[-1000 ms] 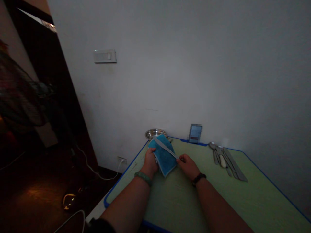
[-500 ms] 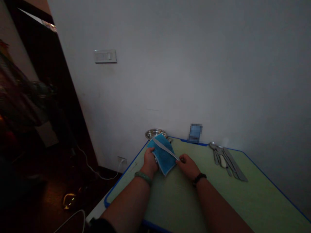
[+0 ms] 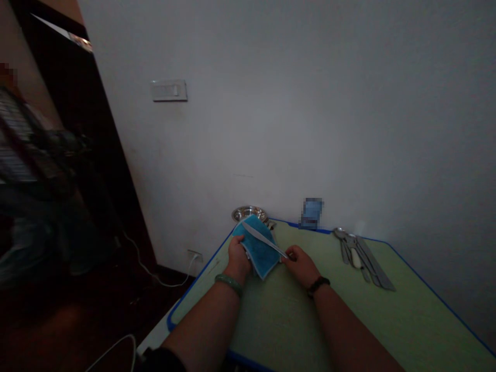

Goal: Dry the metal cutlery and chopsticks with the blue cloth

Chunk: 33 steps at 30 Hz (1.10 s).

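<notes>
My left hand (image 3: 238,257) is closed on the left edge of a blue cloth (image 3: 261,257), its thumb on top and the other fingers hidden underneath. Across the cloth's upper face lies the pale blade of a table knife (image 3: 259,236), pointing up and to the left. The knife's handle end is pinched in my right hand (image 3: 300,266), just off the cloth's right corner. Behind the cloth, a shiny steel bowl (image 3: 248,211) is partly covered by it.
Several spoons and knives (image 3: 358,256) lie in a group at the right of the green, blue-edged table (image 3: 310,320). A blurred-out blue item (image 3: 311,213) stands by the wall. A white cord (image 3: 141,263) runs to a wall socket. At far left a person (image 3: 23,170) shows, smeared by motion.
My hands, the cloth and the knife have barely shifted. At far left, a person in light clothing has come into view.
</notes>
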Available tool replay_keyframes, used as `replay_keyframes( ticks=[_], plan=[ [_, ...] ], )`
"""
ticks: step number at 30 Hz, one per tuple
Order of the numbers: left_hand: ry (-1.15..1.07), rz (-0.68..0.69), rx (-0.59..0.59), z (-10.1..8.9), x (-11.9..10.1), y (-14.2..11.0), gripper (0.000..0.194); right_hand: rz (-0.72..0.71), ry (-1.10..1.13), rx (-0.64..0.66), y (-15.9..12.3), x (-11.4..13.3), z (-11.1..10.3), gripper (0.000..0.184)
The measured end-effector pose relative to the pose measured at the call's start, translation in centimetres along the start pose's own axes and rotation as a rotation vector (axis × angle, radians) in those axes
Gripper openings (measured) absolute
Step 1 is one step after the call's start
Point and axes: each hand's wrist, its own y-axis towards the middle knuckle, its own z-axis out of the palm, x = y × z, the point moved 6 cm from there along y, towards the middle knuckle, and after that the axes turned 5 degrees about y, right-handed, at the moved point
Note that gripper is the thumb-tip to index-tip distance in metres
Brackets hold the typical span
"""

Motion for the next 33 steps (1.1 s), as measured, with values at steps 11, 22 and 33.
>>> replay_keyframes(
  ticks=[11, 22, 33],
  plan=[
    [-0.044, -0.008, 0.05, 0.39, 0.04, -0.04, 0.033, -0.008, 0.022, 0.002, 0.17, -0.3, 0.1, 0.016],
    [-0.026, -0.002, 0.01, 0.42, -0.17, -0.5, 0.034, -0.016, -0.002, -0.001, 0.18, -0.27, 0.11, 0.017],
    [-0.119, -0.05, 0.056, 0.72, 0.04, -0.45, 0.042, -0.024, -0.003, 0.008, 0.17, -0.36, 0.06, 0.017]
  ],
)
